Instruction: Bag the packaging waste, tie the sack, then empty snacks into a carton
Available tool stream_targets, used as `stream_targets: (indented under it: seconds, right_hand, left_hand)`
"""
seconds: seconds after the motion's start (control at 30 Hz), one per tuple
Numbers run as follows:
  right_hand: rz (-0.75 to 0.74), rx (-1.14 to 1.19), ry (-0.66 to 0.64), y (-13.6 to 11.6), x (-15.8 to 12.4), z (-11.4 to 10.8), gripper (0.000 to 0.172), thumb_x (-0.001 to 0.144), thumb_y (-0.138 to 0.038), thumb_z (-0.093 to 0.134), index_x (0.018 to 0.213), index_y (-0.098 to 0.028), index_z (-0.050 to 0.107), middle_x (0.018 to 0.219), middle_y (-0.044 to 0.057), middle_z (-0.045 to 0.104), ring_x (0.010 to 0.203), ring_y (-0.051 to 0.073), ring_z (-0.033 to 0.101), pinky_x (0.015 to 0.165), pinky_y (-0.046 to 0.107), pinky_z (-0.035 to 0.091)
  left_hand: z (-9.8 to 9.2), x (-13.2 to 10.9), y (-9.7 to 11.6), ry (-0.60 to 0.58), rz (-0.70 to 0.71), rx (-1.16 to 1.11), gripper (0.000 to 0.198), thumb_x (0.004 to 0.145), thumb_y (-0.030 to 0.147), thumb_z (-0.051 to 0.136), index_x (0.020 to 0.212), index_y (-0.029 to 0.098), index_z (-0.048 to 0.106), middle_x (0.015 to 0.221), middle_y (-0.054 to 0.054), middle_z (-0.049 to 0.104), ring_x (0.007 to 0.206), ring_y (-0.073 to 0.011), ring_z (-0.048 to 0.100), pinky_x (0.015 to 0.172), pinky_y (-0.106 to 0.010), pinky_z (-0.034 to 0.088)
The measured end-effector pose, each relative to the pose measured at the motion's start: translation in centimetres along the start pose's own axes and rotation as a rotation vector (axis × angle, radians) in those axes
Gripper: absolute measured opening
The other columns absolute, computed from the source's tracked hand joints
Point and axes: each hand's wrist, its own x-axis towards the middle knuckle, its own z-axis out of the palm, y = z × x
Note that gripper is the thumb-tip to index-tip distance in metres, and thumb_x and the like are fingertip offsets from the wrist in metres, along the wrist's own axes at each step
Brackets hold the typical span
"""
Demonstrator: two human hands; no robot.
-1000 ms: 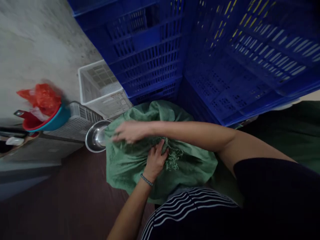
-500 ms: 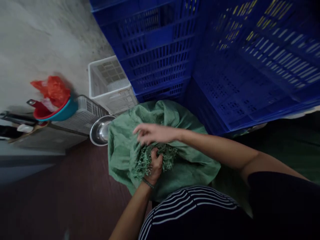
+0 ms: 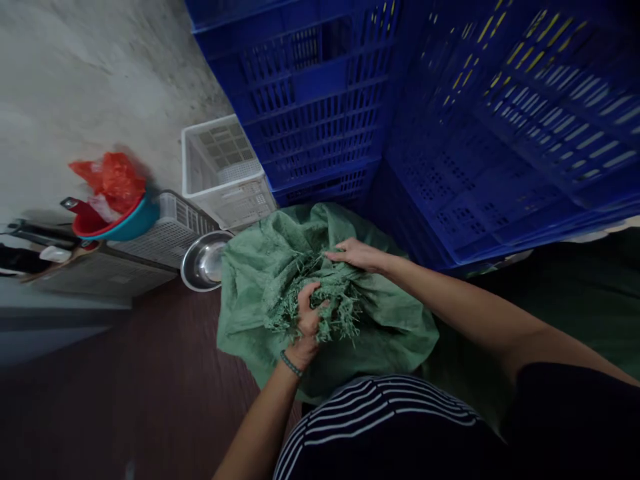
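A bulky green woven sack (image 3: 255,287) stands in front of my body, its frayed mouth bunched at the middle. My left hand (image 3: 309,317), with a beaded bracelet at the wrist, is closed around the bunched, stringy edge. On the far side of that bunch, my right hand (image 3: 359,255) pinches a fold of the sack near the frayed threads. Its fingertips are partly lost in the cloth. What the sack holds is hidden.
Tall blue slatted crates (image 3: 315,87) rise right behind the sack and to the right. A white crate (image 3: 225,193) and a steel bowl (image 3: 203,263) are at the left. Farther left, a blue basin (image 3: 135,223) holds a red plastic bag (image 3: 117,181). Dark floor (image 3: 170,373) lies below.
My right hand has moved right from above the sack's far-left folds and come down onto the cloth. My left hand keeps its hold, and the frayed edge has shifted slightly.
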Motion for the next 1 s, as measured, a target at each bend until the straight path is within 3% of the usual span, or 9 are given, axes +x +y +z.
stream_targets:
  seconds: [0.13, 0.3, 0.4, 0.5, 0.63, 0.73, 0.83, 0.93, 1.0]
  right_hand:
    - [-0.176, -0.392, 0.348, -0.9, 1.2, -2.4, 0.051, 0.089, -0.058, 0.056, 0.059, -0.017, 0.054, 0.058, 0.0, 0.048, 0.062, 0.012, 0.044, 0.062, 0.026, 0.03]
    - [-0.054, -0.583, 0.388, -0.2, 6.3, -4.0, 0.046, 0.096, -0.05, 0.052, 0.068, -0.016, 0.065, 0.067, 0.003, 0.061, 0.069, 0.014, 0.052, 0.061, 0.026, 0.028]
    - [0.043, -0.719, 0.422, 1.7, 9.5, -4.6, 0.044, 0.097, -0.049, 0.052, 0.079, -0.016, 0.074, 0.086, 0.008, 0.071, 0.083, 0.017, 0.062, 0.066, 0.024, 0.033]
    - [0.114, -0.751, 0.444, 4.1, 12.1, -5.8, 0.04, 0.098, -0.046, 0.053, 0.092, -0.016, 0.078, 0.103, 0.012, 0.073, 0.096, 0.02, 0.065, 0.073, 0.023, 0.039]
    - [0.241, -0.728, 0.494, 7.6, 14.0, -7.4, 0.037, 0.097, -0.043, 0.055, 0.105, -0.015, 0.077, 0.115, 0.016, 0.07, 0.108, 0.025, 0.064, 0.081, 0.026, 0.045]
    - [0.328, -0.687, 0.542, 9.9, 13.6, -7.9, 0.036, 0.097, -0.041, 0.055, 0.106, -0.014, 0.076, 0.113, 0.018, 0.07, 0.108, 0.027, 0.064, 0.083, 0.03, 0.047]
    - [0.313, -0.648, 0.547, 10.9, 11.8, -7.9, 0.036, 0.099, -0.039, 0.05, 0.1, -0.013, 0.074, 0.107, 0.015, 0.071, 0.104, 0.023, 0.064, 0.086, 0.03, 0.047]
    - [0.122, -0.414, 0.55, 9.0, 9.2, -7.7, 0.041, 0.103, -0.042, 0.037, 0.099, -0.015, 0.068, 0.099, 0.009, 0.07, 0.095, 0.017, 0.064, 0.084, 0.026, 0.047]
    - [-0.083, -0.003, 0.509, 5.5, 7.3, -6.8, 0.044, 0.104, -0.05, 0.031, 0.096, -0.018, 0.06, 0.087, 0.005, 0.066, 0.082, 0.014, 0.063, 0.076, 0.025, 0.049]
  left_hand:
    - [-1.0, 2.8, 2.7, 0.117, 0.088, 0.014, 0.033, 0.094, 0.019, 0.05, 0.124, 0.023, 0.063, 0.153, -0.01, 0.036, 0.139, -0.0261, 0.039, 0.115, -0.046, 0.039]
    - [-0.7, 2.5, 1.0, 0.229, 0.037, 0.181, 0.015, 0.089, 0.016, 0.053, 0.09, 0.019, 0.068, 0.133, -0.011, 0.054, 0.129, -0.0292, 0.044, 0.113, -0.055, 0.032]
    - [-0.2, 0.1, -1.1, 0.333, -0.207, 0.157, 0.015, 0.086, 0.02, 0.057, 0.099, 0.019, 0.064, 0.12, -0.012, 0.056, 0.12, -0.0289, 0.044, 0.106, -0.052, 0.037]
    - [0.4, -2.7, -3.0, 0.417, -0.574, 0.001, 0.038, 0.081, 0.032, 0.065, 0.116, 0.02, 0.056, 0.116, -0.011, 0.056, 0.112, -0.027, 0.048, 0.097, -0.045, 0.044]
    - [2.0, -5.5, -4.9, 0.428, -0.825, -0.204, 0.033, 0.077, 0.04, 0.066, 0.102, 0.021, 0.058, 0.102, -0.007, 0.058, 0.096, -0.0234, 0.056, 0.09, -0.041, 0.047]
    - [2.4, -6.4, -5.0, 0.361, -0.894, -0.311, 0.024, 0.078, 0.039, 0.066, 0.092, 0.021, 0.059, 0.09, -0.005, 0.061, 0.087, -0.0223, 0.058, 0.082, -0.038, 0.049]
    - [0.8, -5.9, -3.9, 0.31, -0.887, -0.37, 0.027, 0.079, 0.039, 0.069, 0.099, 0.022, 0.062, 0.094, -0.005, 0.064, 0.084, -0.021, 0.061, 0.082, -0.036, 0.051]
    - [-2.2, -3.2, -2.4, 0.274, -0.741, -0.425, 0.03, 0.076, 0.036, 0.072, 0.103, 0.022, 0.068, 0.11, -0.009, 0.067, 0.105, -0.0258, 0.063, 0.099, -0.04, 0.047]
    - [-4.1, 0.2, -1.4, 0.261, -0.649, -0.504, 0.021, 0.071, 0.032, 0.076, 0.089, 0.022, 0.069, 0.097, -0.009, 0.069, 0.105, -0.0282, 0.063, 0.101, -0.042, 0.046]
